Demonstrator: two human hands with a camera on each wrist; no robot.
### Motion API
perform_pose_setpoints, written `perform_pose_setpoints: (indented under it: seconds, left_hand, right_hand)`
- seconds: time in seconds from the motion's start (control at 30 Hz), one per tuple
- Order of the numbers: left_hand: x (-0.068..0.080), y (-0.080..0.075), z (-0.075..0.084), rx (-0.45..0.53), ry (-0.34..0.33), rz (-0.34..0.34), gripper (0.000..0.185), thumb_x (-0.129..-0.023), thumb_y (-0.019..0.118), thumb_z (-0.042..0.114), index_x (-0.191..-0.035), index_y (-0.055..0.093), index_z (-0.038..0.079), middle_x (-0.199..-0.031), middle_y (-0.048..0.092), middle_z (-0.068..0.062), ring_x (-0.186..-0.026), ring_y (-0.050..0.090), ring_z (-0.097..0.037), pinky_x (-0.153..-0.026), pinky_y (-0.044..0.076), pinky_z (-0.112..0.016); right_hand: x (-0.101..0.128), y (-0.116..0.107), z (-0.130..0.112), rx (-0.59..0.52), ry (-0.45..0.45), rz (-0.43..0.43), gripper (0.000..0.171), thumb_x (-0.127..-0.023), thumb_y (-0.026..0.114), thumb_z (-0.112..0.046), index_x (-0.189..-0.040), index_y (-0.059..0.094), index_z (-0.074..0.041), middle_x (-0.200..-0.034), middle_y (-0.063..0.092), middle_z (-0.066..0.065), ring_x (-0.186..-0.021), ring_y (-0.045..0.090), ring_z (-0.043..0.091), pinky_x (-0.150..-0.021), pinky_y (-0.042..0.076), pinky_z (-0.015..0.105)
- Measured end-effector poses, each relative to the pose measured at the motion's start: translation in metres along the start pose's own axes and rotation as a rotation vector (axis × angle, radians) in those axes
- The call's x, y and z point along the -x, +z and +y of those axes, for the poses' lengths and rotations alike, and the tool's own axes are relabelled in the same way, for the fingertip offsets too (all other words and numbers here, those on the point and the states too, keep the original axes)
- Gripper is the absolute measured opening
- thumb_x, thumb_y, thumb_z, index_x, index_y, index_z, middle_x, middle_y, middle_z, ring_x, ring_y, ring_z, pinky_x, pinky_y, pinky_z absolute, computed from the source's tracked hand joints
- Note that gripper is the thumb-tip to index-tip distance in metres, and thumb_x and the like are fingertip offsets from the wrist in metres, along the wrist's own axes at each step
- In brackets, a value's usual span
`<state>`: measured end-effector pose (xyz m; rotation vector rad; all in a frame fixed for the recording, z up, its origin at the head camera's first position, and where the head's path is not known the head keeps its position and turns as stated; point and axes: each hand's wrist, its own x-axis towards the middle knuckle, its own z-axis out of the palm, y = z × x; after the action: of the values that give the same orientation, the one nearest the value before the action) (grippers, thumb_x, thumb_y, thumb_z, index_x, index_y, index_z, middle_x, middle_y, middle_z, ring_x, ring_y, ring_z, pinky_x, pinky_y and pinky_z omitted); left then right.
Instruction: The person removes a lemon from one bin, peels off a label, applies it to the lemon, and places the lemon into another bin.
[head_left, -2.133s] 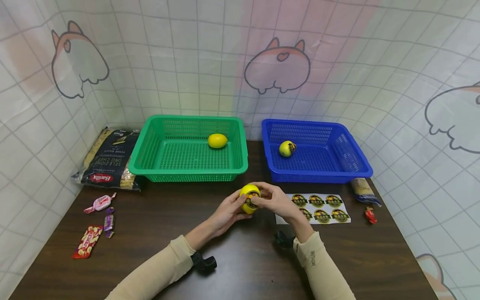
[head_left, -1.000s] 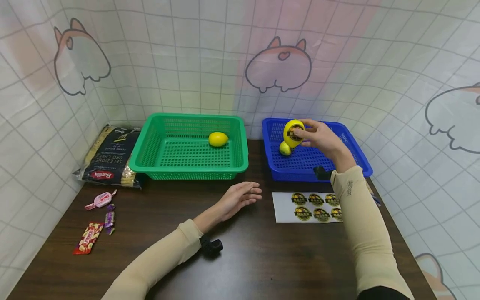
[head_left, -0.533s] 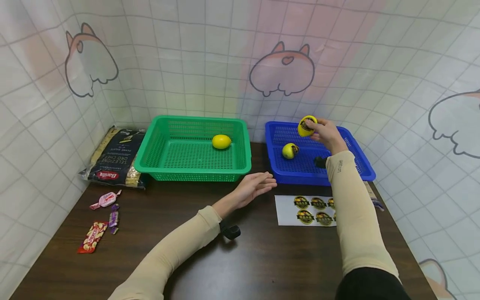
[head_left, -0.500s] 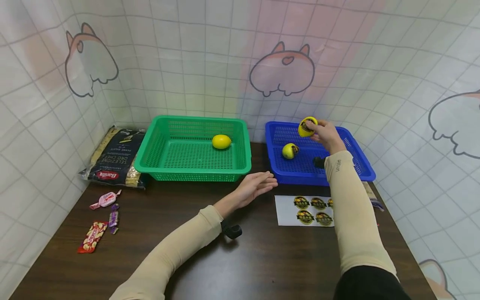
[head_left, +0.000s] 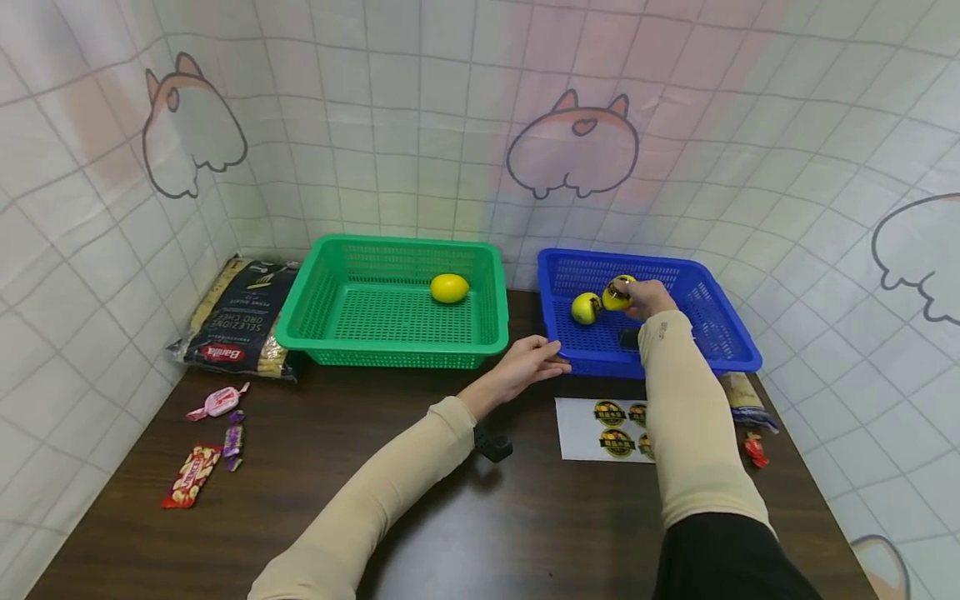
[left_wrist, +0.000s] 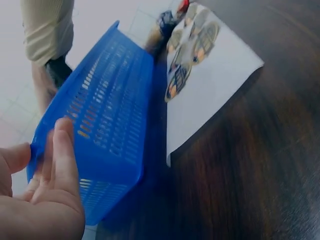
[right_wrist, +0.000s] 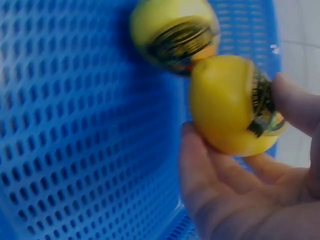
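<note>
My right hand (head_left: 647, 297) is inside the blue basket (head_left: 551, 327), gripping a yellow lemon (right_wrist: 220, 107) between thumb and fingers. A dark round sticker (right_wrist: 262, 102) sits on this lemon under my thumb. Another stickered lemon (head_left: 586, 308) lies in the basket, right against the held one in the right wrist view. My left hand (head_left: 525, 367) pinches the basket's front left corner, thumb over the rim and fingers along the outer wall, as the left wrist view shows.
To the left, a green basket (head_left: 390, 343) contains a plain lemon (head_left: 449, 288). A white sticker sheet (head_left: 577, 437) lies before the blue basket, partly under my right sleeve. Wrapped sweets (head_left: 191, 477) and a pasta bag (head_left: 243, 312) are at left; a red sweet (head_left: 756, 450) at right.
My right hand carried the stickered lemon from between both hands over to the blue basket and lowered it in. My left hand released the lemon, moved right and took the basket's corner.
</note>
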<state>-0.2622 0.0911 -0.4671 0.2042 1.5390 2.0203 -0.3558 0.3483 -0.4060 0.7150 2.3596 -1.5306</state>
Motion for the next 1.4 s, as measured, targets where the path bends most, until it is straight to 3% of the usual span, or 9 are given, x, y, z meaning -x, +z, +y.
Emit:
perform_pose_setpoints:
  seconds: [0.23,0.43,0.53,0.6,0.7,0.8,0.9,1.1,1.4]
  left_hand:
    - [0.001,0.000,-0.004,0.026,-0.016,0.014,0.012,-0.105,0.050,0.015,-0.095,0.052,0.009,-0.103,0.069,-0.013,-0.087,0.071,-0.010,-0.079,0.059,-0.015]
    - [0.002,0.002,-0.006,0.038,-0.020,0.020,0.012,-0.105,0.049,0.015,-0.096,0.053,0.007,-0.100,0.067,-0.010,-0.089,0.071,-0.011,-0.078,0.058,-0.014]
    - [0.002,0.004,-0.006,0.041,-0.019,0.016,0.012,-0.105,0.049,0.015,-0.096,0.052,0.008,-0.097,0.068,-0.008,-0.088,0.071,-0.009,-0.078,0.058,-0.013]
    - [0.001,0.006,-0.004,0.040,-0.015,0.013,0.012,-0.105,0.049,0.015,-0.095,0.052,0.009,-0.098,0.069,-0.009,-0.086,0.071,-0.008,-0.077,0.058,-0.013]
    - [0.001,0.008,-0.001,0.050,-0.016,0.011,0.013,-0.105,0.049,0.014,-0.094,0.052,0.009,-0.106,0.071,-0.020,-0.083,0.071,-0.008,-0.076,0.058,-0.013]
    - [0.000,0.008,0.003,0.045,-0.017,0.007,0.012,-0.105,0.049,0.013,-0.094,0.052,0.009,-0.117,0.068,-0.028,-0.081,0.072,-0.008,-0.076,0.058,-0.013]
    - [0.000,0.007,0.004,0.019,-0.015,0.012,0.010,-0.105,0.049,0.015,-0.098,0.052,0.008,-0.114,0.070,-0.026,-0.080,0.072,-0.008,-0.077,0.059,-0.014]
    - [-0.002,0.002,0.002,-0.083,0.039,0.041,0.022,-0.104,0.052,0.020,-0.111,0.058,0.000,-0.092,0.069,-0.007,-0.079,0.070,-0.009,-0.083,0.060,-0.022]
    - [0.011,-0.005,-0.010,-0.199,0.046,0.019,0.037,-0.105,0.049,0.031,-0.116,0.062,-0.002,-0.114,0.072,-0.021,-0.086,0.072,-0.010,-0.089,0.060,-0.030]
  right_hand:
    - [-0.010,0.002,0.016,0.160,0.099,-0.018,0.061,-0.103,0.049,-0.037,-0.149,0.039,0.001,-0.135,0.049,0.016,-0.114,0.055,0.025,-0.091,0.054,0.029]
    - [-0.017,0.005,0.022,0.316,0.121,-0.053,0.062,-0.102,0.048,-0.037,-0.146,0.041,0.006,-0.143,0.049,0.024,-0.095,0.060,0.024,-0.067,0.055,0.024]
    - [-0.015,0.003,0.022,0.373,0.117,-0.049,0.063,-0.102,0.048,-0.038,-0.145,0.041,0.007,-0.144,0.049,0.027,-0.094,0.064,0.028,-0.074,0.059,0.029]
    - [-0.013,0.001,0.020,0.384,0.115,-0.043,0.066,-0.102,0.048,-0.040,-0.147,0.038,0.008,-0.147,0.046,0.028,-0.108,0.064,0.034,-0.089,0.060,0.036]
    - [-0.006,-0.005,0.012,0.432,0.098,-0.038,0.078,-0.101,0.048,-0.047,-0.152,0.027,0.008,-0.155,0.034,0.031,-0.136,0.047,0.044,-0.111,0.047,0.049]
    - [0.002,-0.014,0.000,0.416,0.077,-0.055,0.089,-0.100,0.048,-0.051,-0.156,0.009,0.006,-0.163,0.014,0.031,-0.149,0.023,0.049,-0.121,0.030,0.058]
    - [0.013,-0.023,-0.015,0.412,0.014,-0.066,0.095,-0.099,0.047,-0.054,-0.157,0.000,0.005,-0.164,0.005,0.030,-0.150,0.014,0.051,-0.123,0.024,0.060]
    - [0.050,-0.026,-0.045,0.438,-0.214,-0.065,0.093,-0.097,0.046,-0.062,-0.160,0.007,-0.006,-0.166,0.011,0.025,-0.149,0.025,0.047,-0.122,0.028,0.058]
    - [0.119,-0.001,-0.042,0.360,-0.486,-0.096,0.075,-0.099,0.051,-0.053,-0.158,0.025,-0.014,-0.157,0.036,0.024,-0.139,0.042,0.041,-0.115,0.037,0.058]
